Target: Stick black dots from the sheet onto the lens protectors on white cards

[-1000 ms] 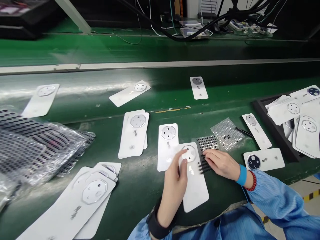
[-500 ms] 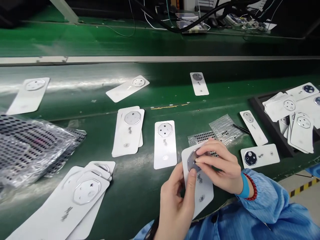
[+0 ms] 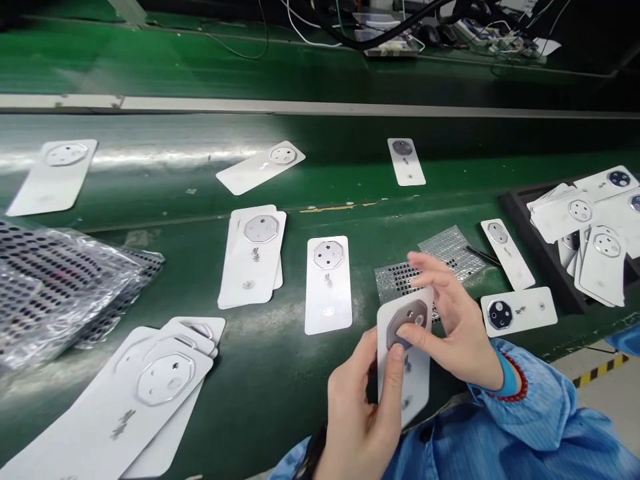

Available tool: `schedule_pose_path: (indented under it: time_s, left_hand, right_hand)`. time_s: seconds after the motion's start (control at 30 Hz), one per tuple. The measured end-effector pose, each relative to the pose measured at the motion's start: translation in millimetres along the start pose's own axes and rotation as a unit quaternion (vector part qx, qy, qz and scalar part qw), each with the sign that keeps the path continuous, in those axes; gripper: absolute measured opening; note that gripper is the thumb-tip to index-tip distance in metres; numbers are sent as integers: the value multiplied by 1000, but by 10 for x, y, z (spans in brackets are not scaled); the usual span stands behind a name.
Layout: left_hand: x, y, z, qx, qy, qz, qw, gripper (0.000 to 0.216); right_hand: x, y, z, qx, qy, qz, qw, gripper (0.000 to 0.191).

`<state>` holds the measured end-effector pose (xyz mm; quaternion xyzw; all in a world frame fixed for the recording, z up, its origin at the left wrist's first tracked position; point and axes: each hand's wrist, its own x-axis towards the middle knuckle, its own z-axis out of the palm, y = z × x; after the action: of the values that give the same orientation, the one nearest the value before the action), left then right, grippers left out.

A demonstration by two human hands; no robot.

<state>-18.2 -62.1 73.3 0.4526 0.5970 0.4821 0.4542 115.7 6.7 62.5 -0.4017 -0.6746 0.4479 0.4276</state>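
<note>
My left hand (image 3: 367, 400) grips a white phone back cover (image 3: 416, 390), thumb on its front near the octagonal camera plate and fingers behind its left side. The cover is tilted up above the bench, with small dark script below the plate. My right hand (image 3: 453, 327) lays its thumb on the camera plate, between the lens holes. Its upper fingers stretch past the cover's top corner; the lower ones are partly hidden behind the right edge. Behind the hands lies a clear sheet with rows of small black round stickers (image 3: 397, 279).
A single back cover (image 3: 329, 303) and small stacks (image 3: 253, 267) lie to the left, larger ones (image 3: 150, 407) at front left. Bubble-wrap bags (image 3: 60, 287) sit at far left. On the right are two covers (image 3: 520, 308), dark tweezers (image 3: 483, 255) and a black tray (image 3: 543, 280) holding several covers.
My right hand's pinch at the camera plate has opened; its fingers now extend upward while the thumb lies on the plate. The cover has shifted slightly right and turned more upright.
</note>
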Motion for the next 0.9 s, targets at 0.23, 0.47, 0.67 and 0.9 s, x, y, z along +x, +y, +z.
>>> schedule_pose_path:
  time_s: [0.23, 0.47, 0.67, 0.9]
  left_hand:
    - [35, -54, -3, -19, 23, 8, 1000, 17]
    - [74, -31, -6, -41, 64, -16, 997, 25]
    - [85, -40, -34, -4, 66, 15, 998, 27]
    - [95, -11, -62, -26, 30, -26, 999, 27]
  right_hand:
    - [16, -119, -31, 98, -51, 68, 992, 38]
    - [-2, -150, -20, 78, -61, 44, 994, 33]
    - [5, -170, -7, 65, -54, 32, 996, 33]
    - [-1, -169, -16, 48, -62, 6, 997, 30]
